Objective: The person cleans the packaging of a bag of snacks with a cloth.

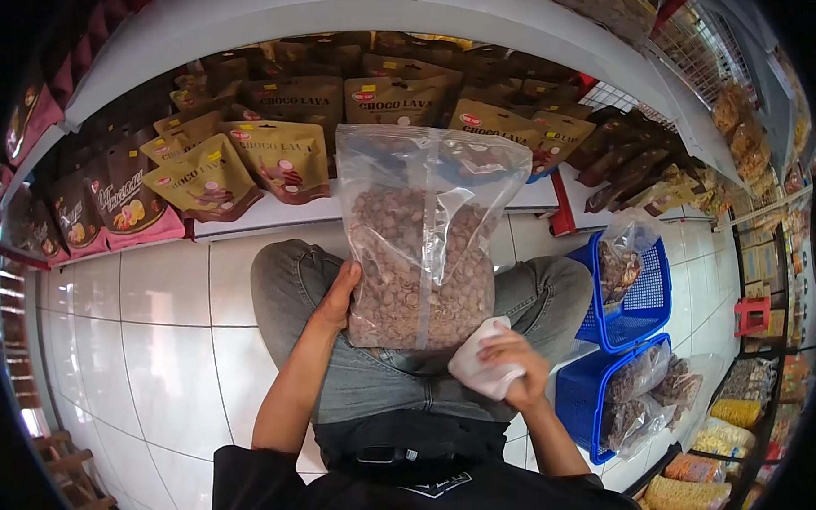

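Note:
A large clear plastic bag [427,281], filled partway with small brown pieces, stands upright on my lap. My left hand [342,295] grips its left side, the thumb showing along the edge and the other fingers hidden behind. In my right hand [518,359] is a crumpled white cloth [483,358], held near the bag's lower right corner. The bag's upper part is slack and see-through, with a seam running down its middle.
Choco Lava pouches [279,161] line the shelf in front of me. Two blue baskets [597,325] holding clear bags stand at my right on the tiled floor [169,353]. Further right are a red stool [753,317] and bagged snacks [686,495].

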`<state>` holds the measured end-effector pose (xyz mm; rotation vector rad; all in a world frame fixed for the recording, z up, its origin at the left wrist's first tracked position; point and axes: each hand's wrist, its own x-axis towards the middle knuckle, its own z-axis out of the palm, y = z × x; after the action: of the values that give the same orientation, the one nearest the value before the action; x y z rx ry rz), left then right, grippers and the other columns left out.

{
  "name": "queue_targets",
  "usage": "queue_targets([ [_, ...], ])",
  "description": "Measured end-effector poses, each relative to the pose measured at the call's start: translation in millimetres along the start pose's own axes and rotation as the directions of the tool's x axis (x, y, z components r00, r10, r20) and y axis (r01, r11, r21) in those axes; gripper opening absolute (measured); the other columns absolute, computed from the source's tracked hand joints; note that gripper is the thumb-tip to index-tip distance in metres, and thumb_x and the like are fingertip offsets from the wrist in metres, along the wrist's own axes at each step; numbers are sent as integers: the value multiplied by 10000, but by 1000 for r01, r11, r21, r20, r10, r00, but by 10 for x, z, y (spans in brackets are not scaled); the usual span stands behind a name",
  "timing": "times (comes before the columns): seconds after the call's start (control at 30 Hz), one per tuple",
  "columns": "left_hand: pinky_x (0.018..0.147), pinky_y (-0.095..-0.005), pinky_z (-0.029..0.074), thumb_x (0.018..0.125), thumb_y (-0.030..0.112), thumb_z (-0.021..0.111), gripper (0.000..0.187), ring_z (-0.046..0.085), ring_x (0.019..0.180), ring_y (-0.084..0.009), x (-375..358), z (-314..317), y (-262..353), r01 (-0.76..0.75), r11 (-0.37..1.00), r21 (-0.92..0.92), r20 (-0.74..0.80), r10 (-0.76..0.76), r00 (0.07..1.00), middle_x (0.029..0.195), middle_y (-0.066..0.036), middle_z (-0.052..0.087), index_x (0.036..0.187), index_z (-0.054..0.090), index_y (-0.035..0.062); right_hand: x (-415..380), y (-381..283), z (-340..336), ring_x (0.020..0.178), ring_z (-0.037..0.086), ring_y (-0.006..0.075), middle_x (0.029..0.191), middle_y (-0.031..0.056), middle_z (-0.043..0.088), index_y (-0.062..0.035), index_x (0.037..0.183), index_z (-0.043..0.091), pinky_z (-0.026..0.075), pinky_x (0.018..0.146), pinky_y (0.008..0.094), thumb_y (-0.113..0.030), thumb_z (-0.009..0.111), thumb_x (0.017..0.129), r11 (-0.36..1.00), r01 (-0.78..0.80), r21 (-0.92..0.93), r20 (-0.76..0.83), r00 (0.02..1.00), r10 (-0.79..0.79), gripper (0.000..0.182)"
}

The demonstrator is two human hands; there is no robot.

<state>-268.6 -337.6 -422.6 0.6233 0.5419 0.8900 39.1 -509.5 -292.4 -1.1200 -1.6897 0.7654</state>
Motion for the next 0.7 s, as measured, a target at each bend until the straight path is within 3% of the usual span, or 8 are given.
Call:
queue_targets([
  [0.07,1165,-373,444,999,631,662,919,543,1384,-217,-7,-79,-37,35,999,-14,-2,-35,999,1523,-106,551,1625,366,27,144,100,27,1094,730,300,1180,217,740,-8,1130,685,498,1116,498,102,516,876,995,76,65,-340,939,-50,324],
  [0.13,1154,-376,455,993,635,669,916,555,1370,-217,-4,-111,-60,45,999,-25,1,-45,999,1507,-104,563,1614,380,26,422,13,28,1107,721,303,1237,220,725,-2,1232,695,501,1108,420,108,508,928,965,-245,95,-549,795,256,373],
  [0.23,1139,-379,469,986,632,681,911,570,1354,-217,-10,-81,-29,17,1000,-22,22,-17,1000,1489,-103,579,1598,398,20,833,38,63,1265,679,298,1351,222,706,3,1389,660,485,1122,371,93,514,971,870,-447,206,-501,715,486,452],
  [0.37,1131,-378,476,968,633,703,925,579,1343,-217,-40,-43,-17,-27,1000,-6,19,27,999,1473,-107,591,1584,409,10,1011,136,217,1395,615,259,1506,185,646,2,1472,616,457,1134,343,70,537,1004,973,-179,-149,-299,946,128,479],
  [0.53,1138,-374,468,947,645,721,963,567,1349,-214,-43,-12,-35,9,1000,-4,-46,-9,999,1481,-115,579,1591,395,6,604,-22,160,1268,684,208,1353,198,730,-4,1450,630,491,1066,334,45,560,1012,850,-516,-107,-318,828,462,447],
  [0.6,1148,-376,459,947,647,720,977,553,1362,-216,-36,-73,-30,30,1000,-2,7,-30,1000,1492,-117,567,1602,379,7,536,-181,61,1194,702,176,1287,195,751,0,1442,632,506,1027,322,26,571,1024,801,-574,-169,-273,808,521,423],
  [0.63,1160,-383,447,958,638,710,982,528,1393,-220,-40,-71,-33,17,1000,-3,5,-17,1000,1517,-119,549,1621,352,8,452,-66,20,1071,698,138,1216,149,761,-15,1442,638,528,934,303,-21,578,1059,849,-482,-219,-294,862,413,388],
  [0.7,1172,-385,434,962,629,708,983,517,1406,-224,-48,4,-2,0,1000,3,-3,0,1000,1533,-121,538,1631,342,8,495,-74,-27,1104,677,154,1233,98,749,19,1426,637,513,974,314,-102,595,1093,874,-486,-13,-402,803,441,357],
])
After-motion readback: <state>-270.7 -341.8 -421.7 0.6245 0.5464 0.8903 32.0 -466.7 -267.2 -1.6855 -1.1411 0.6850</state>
